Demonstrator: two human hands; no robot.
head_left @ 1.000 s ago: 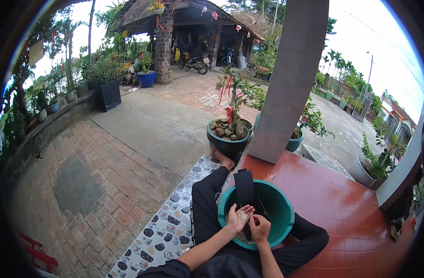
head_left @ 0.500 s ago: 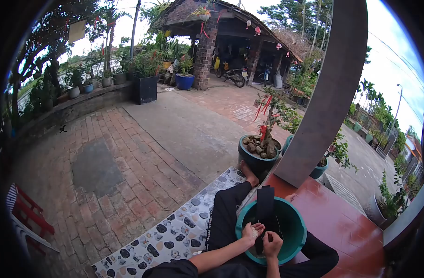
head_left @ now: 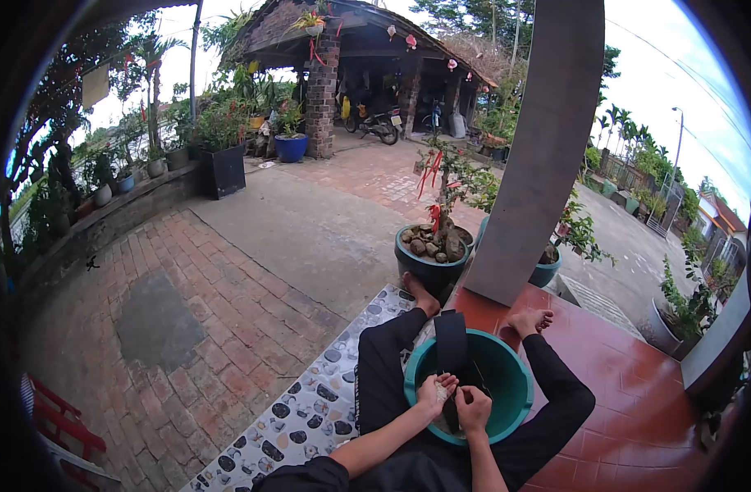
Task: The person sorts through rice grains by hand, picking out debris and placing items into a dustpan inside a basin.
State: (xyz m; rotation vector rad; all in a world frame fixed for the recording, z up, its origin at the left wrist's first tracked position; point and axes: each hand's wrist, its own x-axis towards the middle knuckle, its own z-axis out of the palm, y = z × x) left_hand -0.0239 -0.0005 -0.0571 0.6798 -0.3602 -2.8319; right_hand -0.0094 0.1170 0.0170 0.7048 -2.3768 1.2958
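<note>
A round green plastic tub sits between my crossed legs. Over its inside, my left hand is turned palm up, slightly cupped, with small pale grains lying on the palm. Close beside it on the right, my right hand has its fingers pinched together; what is between them is too small to make out. A thin pale line shows near those fingertips. A flat black strip rises above the tub's far rim and reaches down inside. My forearms hide part of the tub's near side and bottom.
Red tiles lie to the right, a pebble-patterned ledge to the left. A grey pillar and a potted bonsai stand ahead. A red chair is at the lower left, beside brick paving.
The view has shifted, so the scene sits further left and my right foot shows more fully. Both hands stay close together over the tub, the right one still pinched.
</note>
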